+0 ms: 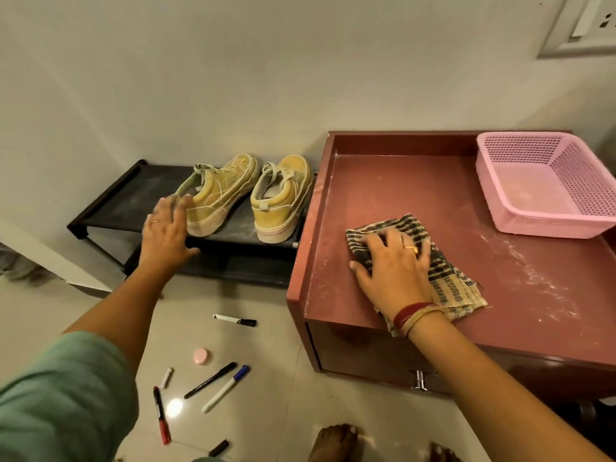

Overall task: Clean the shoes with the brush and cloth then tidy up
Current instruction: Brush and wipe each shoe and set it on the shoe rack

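Checked cloth (450, 281) is lying on the dusty top of the red cabinet (400, 181), near its front edge. Right hand (393, 265) is pressing flat on it, fingers spread and nearly straight, gripping nothing; the cloth's middle is hiding under the palm, and its free end is trailing out toward 5 o'clock. Pink basket (546, 225) is sitting at 2 o'clock from the cloth, cut off by the frame edge. Yellow shoes (283, 201) are standing at 10 o'clock on the black rack (126, 201), heels facing the camera. Left hand (166, 228) is reaching, fingers extended, at the left shoe's heel; the fingertips are blurring, so contact cannot be told. Markers (235, 320) are lying on the floor at 7 o'clock.
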### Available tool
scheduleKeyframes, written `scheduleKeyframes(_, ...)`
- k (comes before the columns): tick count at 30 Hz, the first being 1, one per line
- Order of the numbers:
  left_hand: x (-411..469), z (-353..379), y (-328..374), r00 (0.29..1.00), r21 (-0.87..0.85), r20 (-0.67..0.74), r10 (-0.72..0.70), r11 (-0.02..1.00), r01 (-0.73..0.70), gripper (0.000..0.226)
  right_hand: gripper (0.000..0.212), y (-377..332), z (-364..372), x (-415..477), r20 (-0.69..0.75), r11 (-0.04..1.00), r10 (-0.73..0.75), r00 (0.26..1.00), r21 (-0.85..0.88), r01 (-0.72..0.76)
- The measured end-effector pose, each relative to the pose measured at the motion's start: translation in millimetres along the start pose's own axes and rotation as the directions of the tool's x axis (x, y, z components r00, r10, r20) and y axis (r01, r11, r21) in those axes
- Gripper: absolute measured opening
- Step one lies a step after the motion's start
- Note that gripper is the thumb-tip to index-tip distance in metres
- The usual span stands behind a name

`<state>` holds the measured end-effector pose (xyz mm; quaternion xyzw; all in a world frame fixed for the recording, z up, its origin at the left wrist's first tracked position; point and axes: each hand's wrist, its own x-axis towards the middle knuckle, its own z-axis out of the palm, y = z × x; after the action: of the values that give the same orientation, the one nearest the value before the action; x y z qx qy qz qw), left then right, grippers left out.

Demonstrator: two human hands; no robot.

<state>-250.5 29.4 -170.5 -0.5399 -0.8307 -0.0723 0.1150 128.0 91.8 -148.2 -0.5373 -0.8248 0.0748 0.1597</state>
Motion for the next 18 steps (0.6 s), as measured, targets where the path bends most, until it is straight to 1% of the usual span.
scheduleKeyframes(2,5.7,3.5,-1.0,0.999,0.034,0.042,0.005,0.999,-0.007,0.118,0.035,-1.4,3.1,-0.1,0.076,1.0,0.03,0.997,0.0,-0.03)
scheduleKeyframes(7,17.9,14.5,-2.8,1.0,0.064,0.028,0.014,0.998,-0.016,0.121,0.039,0.6,-0.9,3.5,0.141,0.999,-0.042,0.989,0.036,0.038)
scheduleKeyframes(8,18.7,16.6,-2.5,1.0,0.087,0.015,0.015,0.996,-0.016,0.12,0.039,1.9,-2.1,4.1,0.151,0.998,-0.045,0.988,0.057,0.036)
scheduleKeyframes(10,20.0,19.3,-1.6,1.0,0.145,-0.014,-0.004,0.989,0.006,0.115,0.037,3.7,-5.2,5.2,0.169,0.988,-0.001,0.986,0.155,-0.026)
scheduleKeyframes(12,23.5,17.5,-0.1,1.0,0.195,-0.002,-0.024,0.981,0.023,0.107,0.034,4.4,-6.0,4.7,0.137,0.975,0.015,0.991,0.219,-0.045)
scheduleKeyframes(14,28.7,12.1,0.2,0.999,0.265,0.04,-0.019,0.964,0.008,0.101,0.031,4.7,-3.9,4.1,0.083,0.976,-0.029,0.996,0.216,0.011)
scheduleKeyframes(16,31.9,5.9,-2.7,0.998,0.313,0.056,0.002,0.95,-0.02,0.093,0.031,5.5,-1.9,3.5,0.061,0.976,-0.053,0.997,0.216,0.039)
scheduleKeyframes(18,32.6,-2.5,-8.2,0.998,0.309,0.033,0.05,0.949,-0.058,0.082,0.032,8.7,0.0,2.4,0.045,0.975,-0.065,0.997,0.217,0.053)
